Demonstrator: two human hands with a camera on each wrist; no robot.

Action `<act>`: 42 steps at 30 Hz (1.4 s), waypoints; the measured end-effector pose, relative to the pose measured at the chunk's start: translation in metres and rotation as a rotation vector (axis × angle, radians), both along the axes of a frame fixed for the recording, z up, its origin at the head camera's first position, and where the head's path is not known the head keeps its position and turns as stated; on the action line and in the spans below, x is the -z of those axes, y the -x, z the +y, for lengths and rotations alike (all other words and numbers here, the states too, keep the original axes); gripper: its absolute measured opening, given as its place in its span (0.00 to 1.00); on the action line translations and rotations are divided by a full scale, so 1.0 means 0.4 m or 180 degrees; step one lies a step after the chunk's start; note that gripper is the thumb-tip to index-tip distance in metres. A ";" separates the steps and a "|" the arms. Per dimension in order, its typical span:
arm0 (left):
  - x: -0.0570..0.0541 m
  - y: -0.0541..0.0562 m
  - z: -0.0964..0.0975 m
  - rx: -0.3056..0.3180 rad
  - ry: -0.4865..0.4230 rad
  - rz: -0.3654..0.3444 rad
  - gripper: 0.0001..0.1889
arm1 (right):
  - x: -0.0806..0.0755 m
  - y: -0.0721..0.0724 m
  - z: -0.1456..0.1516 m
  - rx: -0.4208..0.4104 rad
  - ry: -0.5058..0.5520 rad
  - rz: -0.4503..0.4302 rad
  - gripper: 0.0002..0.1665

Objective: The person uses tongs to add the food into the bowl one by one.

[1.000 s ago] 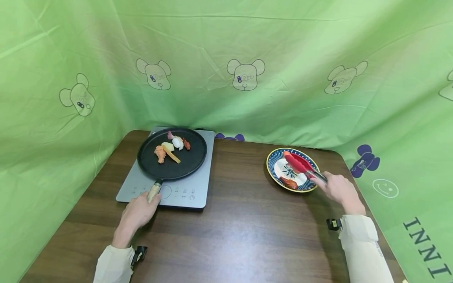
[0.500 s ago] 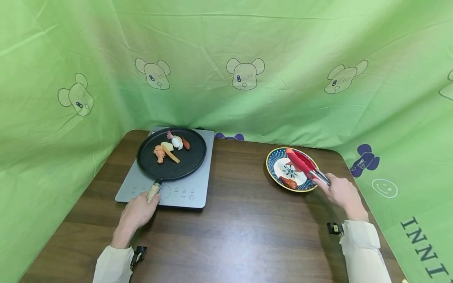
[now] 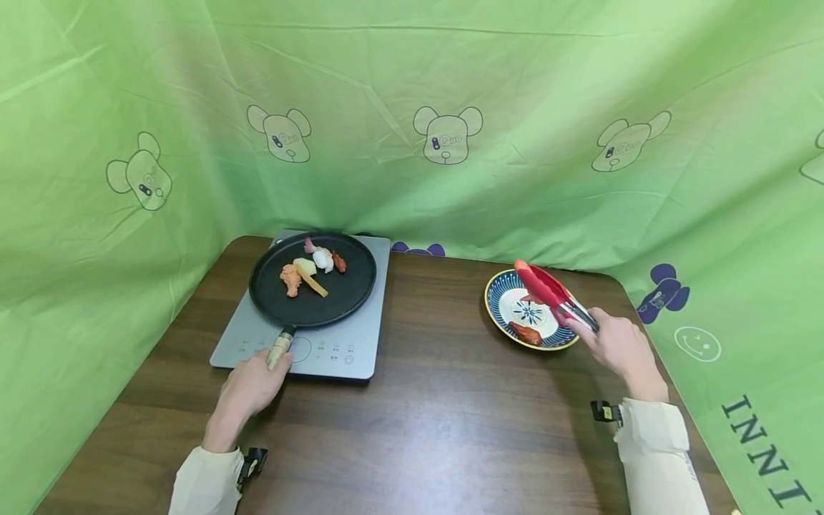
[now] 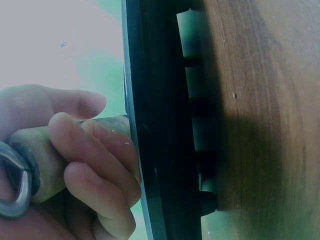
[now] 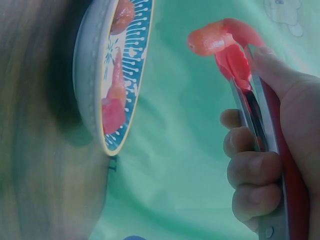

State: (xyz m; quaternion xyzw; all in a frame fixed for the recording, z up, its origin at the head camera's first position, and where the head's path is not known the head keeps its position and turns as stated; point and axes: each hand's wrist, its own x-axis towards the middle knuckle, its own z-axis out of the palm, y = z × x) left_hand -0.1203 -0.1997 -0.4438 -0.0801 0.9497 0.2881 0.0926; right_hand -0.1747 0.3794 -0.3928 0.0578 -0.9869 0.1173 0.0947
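My left hand (image 3: pixel 252 386) grips the handle (image 3: pixel 280 348) of a round black frying pan (image 3: pixel 335 304); in the left wrist view its fingers curl round the handle. My right hand (image 3: pixel 623 350) holds red-tipped metal tongs (image 3: pixel 547 290) above the patterned plate (image 3: pixel 492 304). The tongs pinch a short orange-red sausage-like piece (image 5: pixel 207 41), raised clear of the plate in the right wrist view. A browned chicken wing (image 3: pixel 526 333) lies on the plate's near side. A pinkish-red piece (image 5: pixel 114 116) also lies there, partly hidden by the tongs in the head view.
The pan sits on a grey induction cooktop (image 3: pixel 360 350). In it lie a fried drumstick (image 3: pixel 291 280), a fries-like stick (image 3: pixel 312 280), a white piece (image 3: pixel 322 260), a small reddish piece (image 3: pixel 339 262) and others. Green cloth (image 3: pixel 450 207) hangs behind the wooden table (image 3: pixel 438 400).
The tongs have risen with the sausage-like piece, their tips now overlapping the plate's far rim in the head view. My left hand and the pan have stayed put.
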 end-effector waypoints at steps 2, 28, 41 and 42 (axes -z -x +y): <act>-0.001 0.000 0.000 0.0006 0.0005 0.0001 0.29 | -0.004 -0.001 -0.001 0.0016 0.0002 0.0006 0.31; -0.004 0.002 0.000 0.0050 0.0063 0.0019 0.33 | -0.064 0.008 -0.131 -0.0329 0.0016 0.0667 0.21; 0.000 0.001 0.000 0.0032 0.0057 0.0029 0.30 | -0.070 0.034 -0.237 -0.0590 0.0108 0.0750 0.20; 0.000 0.000 0.000 0.0029 0.0056 0.0022 0.31 | -0.072 0.036 -0.244 -0.0612 0.0122 0.0762 0.20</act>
